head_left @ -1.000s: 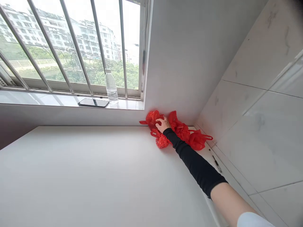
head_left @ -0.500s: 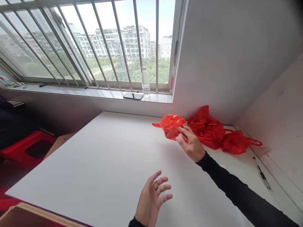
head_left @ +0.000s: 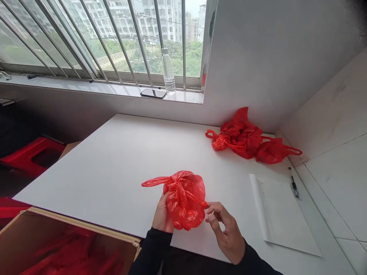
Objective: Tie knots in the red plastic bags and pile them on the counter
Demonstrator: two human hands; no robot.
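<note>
A knotted red plastic bag (head_left: pixel 186 202) is held up over the front of the white table, with a twisted handle sticking out to the left. My left hand (head_left: pixel 164 214) is closed on the bag's left side, its fingers mostly hidden behind the plastic. At the bag's right side is my right hand (head_left: pixel 226 231), its fingers bent and thumb and index a little apart. The index fingertip meets or nearly meets the end of the right handle. What the bag contains cannot be made out.
More knotted red bags (head_left: pixel 243 137) lie against the wall at the table's (head_left: pixel 114 164) back right. A paper pad (head_left: pixel 286 214) and a pen (head_left: pixel 294 187) are on the right. An open cardboard box (head_left: pixel 14 233) with red bags stands front left. A bottle (head_left: pixel 168 72) and phone (head_left: pixel 153 93) rest on the sill.
One red bag has come from the back of the table to the front, into my left hand, which was open and empty. My right hand has drawn back with it. The view has tilted down.
</note>
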